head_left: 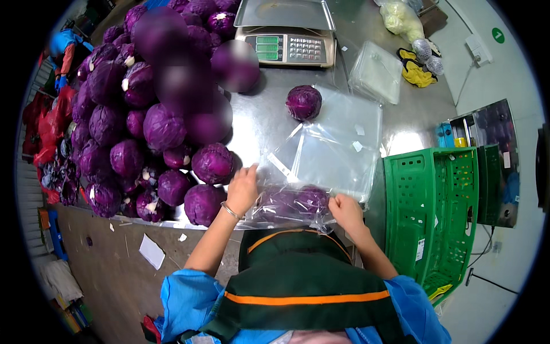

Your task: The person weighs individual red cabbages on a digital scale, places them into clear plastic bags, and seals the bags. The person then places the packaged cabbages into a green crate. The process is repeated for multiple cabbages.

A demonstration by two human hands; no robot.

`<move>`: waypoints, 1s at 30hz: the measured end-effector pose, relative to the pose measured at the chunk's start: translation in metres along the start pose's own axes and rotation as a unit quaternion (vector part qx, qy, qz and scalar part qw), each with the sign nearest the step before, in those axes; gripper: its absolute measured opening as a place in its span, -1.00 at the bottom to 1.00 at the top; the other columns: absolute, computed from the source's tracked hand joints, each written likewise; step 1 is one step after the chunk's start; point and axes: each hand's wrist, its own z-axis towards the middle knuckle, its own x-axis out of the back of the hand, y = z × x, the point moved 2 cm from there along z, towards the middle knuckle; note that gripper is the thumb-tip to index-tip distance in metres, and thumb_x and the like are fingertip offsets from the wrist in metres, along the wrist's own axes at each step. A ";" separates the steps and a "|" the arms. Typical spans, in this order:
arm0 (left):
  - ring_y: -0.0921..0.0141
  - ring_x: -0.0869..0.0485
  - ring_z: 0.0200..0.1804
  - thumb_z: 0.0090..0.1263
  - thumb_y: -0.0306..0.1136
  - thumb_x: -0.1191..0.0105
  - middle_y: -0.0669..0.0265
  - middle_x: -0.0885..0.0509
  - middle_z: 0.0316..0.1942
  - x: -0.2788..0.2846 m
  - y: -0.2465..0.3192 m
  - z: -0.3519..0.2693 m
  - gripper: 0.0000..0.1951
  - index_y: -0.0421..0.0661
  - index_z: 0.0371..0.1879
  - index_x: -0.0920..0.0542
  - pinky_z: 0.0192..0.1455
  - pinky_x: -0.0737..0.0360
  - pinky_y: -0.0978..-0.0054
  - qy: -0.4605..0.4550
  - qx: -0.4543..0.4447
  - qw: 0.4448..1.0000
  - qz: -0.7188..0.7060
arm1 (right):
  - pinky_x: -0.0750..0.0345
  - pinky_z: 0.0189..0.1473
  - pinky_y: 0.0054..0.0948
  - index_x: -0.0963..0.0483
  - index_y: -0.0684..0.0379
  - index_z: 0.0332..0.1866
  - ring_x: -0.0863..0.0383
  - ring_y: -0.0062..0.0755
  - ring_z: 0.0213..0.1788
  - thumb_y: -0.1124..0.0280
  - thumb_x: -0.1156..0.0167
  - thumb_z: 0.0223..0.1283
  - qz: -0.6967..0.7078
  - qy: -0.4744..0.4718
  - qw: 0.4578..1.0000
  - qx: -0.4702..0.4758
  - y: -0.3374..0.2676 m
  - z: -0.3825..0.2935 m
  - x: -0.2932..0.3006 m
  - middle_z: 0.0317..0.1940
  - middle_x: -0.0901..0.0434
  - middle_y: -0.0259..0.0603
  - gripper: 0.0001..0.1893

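Observation:
Purple cabbages inside a clear plastic bag (285, 202) lie at the near edge of the metal table. My right hand (346, 211) is closed on the bag's right end. At its left end, my left hand (243, 189) has fingers bent by the film; whether they grip it is unclear. Beyond them, a stack of flat clear bags (339, 146) is spread on the metal, with one loose purple cabbage (304, 102) at its upper left corner. A large heap of purple cabbages (126, 158) fills the table to the left.
A digital scale (285, 47) stands at the back. More folded clear bags (377, 72) and yellow-black gloves (416, 71) lie back right. A green plastic crate (406, 215) stands right of the table. Another person (65, 47) is far left, near red net bags (56, 124).

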 end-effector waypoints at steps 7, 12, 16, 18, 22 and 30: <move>0.12 -0.53 0.08 0.18 0.13 -0.07 -0.01 -0.52 0.02 -0.003 0.040 -0.007 -0.40 -0.03 0.11 -0.49 0.13 -0.44 0.31 -0.190 -0.087 0.957 -0.202 | -0.27 0.23 -0.17 -0.23 0.03 0.27 -0.24 0.11 0.23 0.72 -0.10 -0.20 0.075 -0.061 0.936 0.339 -0.015 0.009 -0.007 0.28 -0.11 0.11 -0.25; 0.24 -0.66 -0.16 0.31 0.27 0.27 0.07 -0.62 -0.09 0.005 0.025 0.019 -0.27 -0.17 0.18 -0.38 -0.37 -0.64 0.40 -0.435 0.232 0.767 -0.410 | -0.54 -0.12 -0.35 -0.24 0.04 0.30 -0.49 -0.30 0.00 0.33 0.07 0.08 0.367 -0.294 0.882 0.017 0.011 0.071 -0.015 0.01 -0.43 -0.14 -0.44; 0.37 -0.64 -0.53 0.34 0.27 0.33 0.08 -0.61 -0.21 0.091 0.078 0.029 -0.22 -0.20 0.29 -0.13 -0.70 -0.59 0.48 -0.385 0.203 0.751 -0.497 | -0.46 0.11 -0.19 -0.10 0.09 0.34 -0.38 -0.28 0.20 0.01 0.15 0.31 0.677 -0.245 0.693 -0.027 -0.007 0.005 0.047 0.18 -0.34 -0.14 -0.42; 0.37 -0.64 -0.53 0.34 0.31 0.43 0.10 -0.62 -0.32 0.126 0.136 0.049 -0.17 -0.23 0.33 -0.02 -0.52 -0.61 0.47 -0.408 0.100 0.784 -0.457 | -0.38 0.20 -0.18 -0.11 0.05 0.33 -0.35 -0.25 0.23 -0.03 0.14 0.34 0.753 -0.115 0.643 0.082 0.001 -0.015 0.061 0.22 -0.31 -0.20 -0.44; 0.33 -0.64 -0.41 0.40 0.19 0.36 0.08 -0.63 -0.36 0.158 0.274 0.040 -0.20 -0.28 0.36 0.09 -0.20 -0.57 0.45 -0.390 -0.207 0.755 -0.485 | -0.42 0.17 -0.25 -0.20 0.11 0.28 -0.40 -0.28 0.16 0.05 0.01 0.26 0.842 0.096 0.479 0.230 0.060 -0.057 0.133 0.18 -0.36 -0.14 -0.45; 0.32 -0.61 -0.09 0.23 -0.50 -0.11 0.10 -0.53 0.00 0.014 0.235 0.055 -0.58 -0.19 0.10 -0.43 -0.13 -0.58 0.47 -0.219 -0.270 0.898 -0.268 | -0.23 0.24 -0.04 -0.31 -0.08 0.22 -0.34 -0.20 0.22 -0.16 0.09 0.14 0.804 0.391 0.445 0.053 0.344 -0.181 0.177 0.19 -0.39 -0.31 -0.41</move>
